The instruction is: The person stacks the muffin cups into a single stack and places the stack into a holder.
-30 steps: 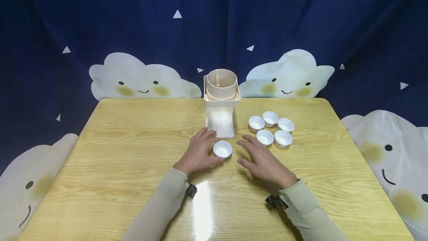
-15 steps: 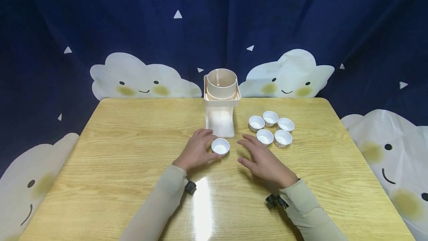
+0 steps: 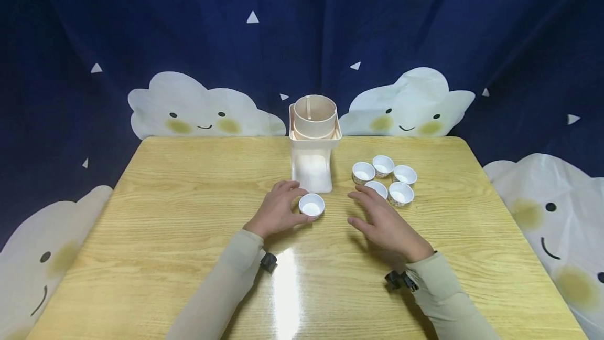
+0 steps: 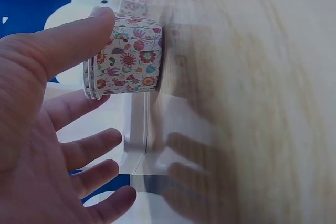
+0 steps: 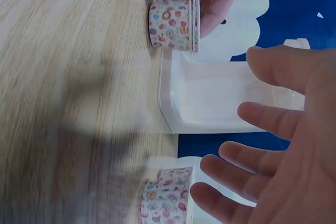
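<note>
A small white-lined paper cup [image 3: 312,205] with a floral outside [image 4: 126,59] stands on the wooden table [image 3: 189,214], just in front of the beige dispenser [image 3: 314,143]. My left hand [image 3: 283,206] holds it, thumb on the near side and index finger curved round the far side; the right wrist view shows the cup [image 5: 173,24] between them. My right hand [image 3: 377,214] lies open, palm down, its fingers [image 5: 283,119] spread. Its fingertips reach the nearest cup [image 3: 377,188] of a cluster and hide part of that cup.
Several more floral cups [image 3: 384,172] stand grouped right of the dispenser; one of them [image 5: 165,195] shows in the right wrist view. A dark blue curtain with white clouds [image 3: 198,114] hangs behind the table. Bare tabletop spreads to the left and towards me.
My left hand has slid the cup a little farther from me, towards the dispenser. My right hand has moved right and forward, and now covers part of the nearest cup in the cluster.
</note>
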### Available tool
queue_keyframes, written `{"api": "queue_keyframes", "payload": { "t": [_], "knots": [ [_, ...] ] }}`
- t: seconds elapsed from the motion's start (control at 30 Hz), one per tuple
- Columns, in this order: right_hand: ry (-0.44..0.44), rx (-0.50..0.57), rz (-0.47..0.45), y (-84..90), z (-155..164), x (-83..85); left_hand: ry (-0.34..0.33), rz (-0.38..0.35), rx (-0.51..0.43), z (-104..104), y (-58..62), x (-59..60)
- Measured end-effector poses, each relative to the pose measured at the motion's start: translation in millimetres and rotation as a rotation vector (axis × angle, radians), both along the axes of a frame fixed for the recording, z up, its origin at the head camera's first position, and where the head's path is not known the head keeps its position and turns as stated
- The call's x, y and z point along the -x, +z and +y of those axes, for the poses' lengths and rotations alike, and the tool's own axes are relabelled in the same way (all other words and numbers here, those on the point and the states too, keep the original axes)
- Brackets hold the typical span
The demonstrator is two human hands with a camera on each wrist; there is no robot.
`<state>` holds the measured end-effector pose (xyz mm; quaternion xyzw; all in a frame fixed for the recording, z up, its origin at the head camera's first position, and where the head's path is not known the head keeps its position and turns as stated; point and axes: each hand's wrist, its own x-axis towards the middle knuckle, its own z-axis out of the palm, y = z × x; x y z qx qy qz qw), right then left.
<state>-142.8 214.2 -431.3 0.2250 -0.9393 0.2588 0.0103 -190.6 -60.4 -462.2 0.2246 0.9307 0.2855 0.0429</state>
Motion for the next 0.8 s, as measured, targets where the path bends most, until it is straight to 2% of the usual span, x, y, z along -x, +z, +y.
{"api": "queue_keyframes", "payload": {
  "t": [0.4, 0.67, 0.8],
  "knots": [
    [-0.066, 0.033, 0.0, 12.9, 22, 3.7, -0.008, 0.008, 0.026, -1, 0.0, 0.9],
    [-0.101, -0.054, 0.172, 11.0, 40, 13.8, 0.006, 0.008, 0.049, -2, 2.0, -1.0],
    [-0.102, -0.076, 0.201, 13.4, 49, 17.7, 0.014, 0.019, 0.053, -3, 3.1, -2.2]
  ]
}}
